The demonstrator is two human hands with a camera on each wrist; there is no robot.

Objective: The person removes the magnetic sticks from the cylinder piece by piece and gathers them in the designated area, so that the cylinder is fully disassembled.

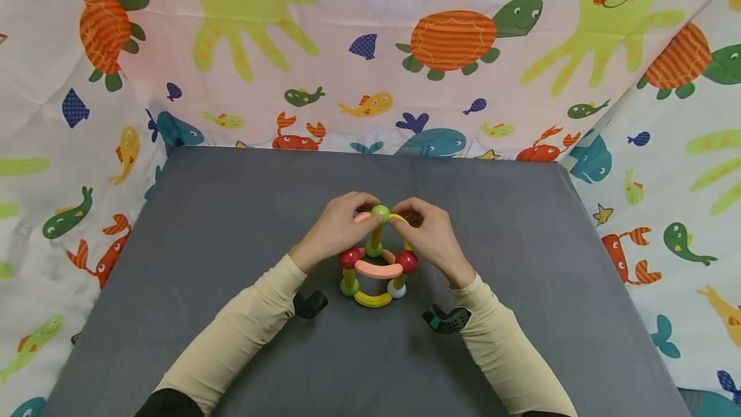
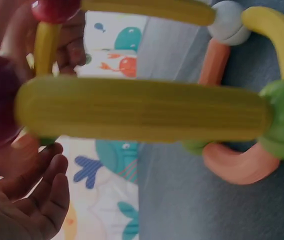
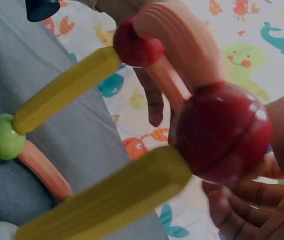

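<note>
A toy frame of balls and sticks stands mid-table. Upright sticks point(image 1: 377, 235) join its lower ring to the upper balls. A green ball point(image 1: 380, 212) tops the rear upright, and red balls point(image 1: 407, 262) flank a salmon curved stick point(image 1: 379, 269) at the front. My left hand point(image 1: 338, 224) grips the upper ring beside the green ball, where a salmon curved stick point(image 1: 363, 217) shows at its fingertips. Opposite it, my right hand point(image 1: 433, 232) pinches a yellow curved stick point(image 1: 400, 218) running from near the green ball toward the right red ball. Fingers hide parts of both sticks.
Below, the lower ring has a white ball point(image 1: 396, 288), a green ball point(image 1: 349, 286) and a yellow curved stick point(image 1: 372, 300). Grey cloth covers the table point(image 1: 260, 192). A printed sea-animal curtain point(image 1: 359, 76) hangs behind and at both sides.
</note>
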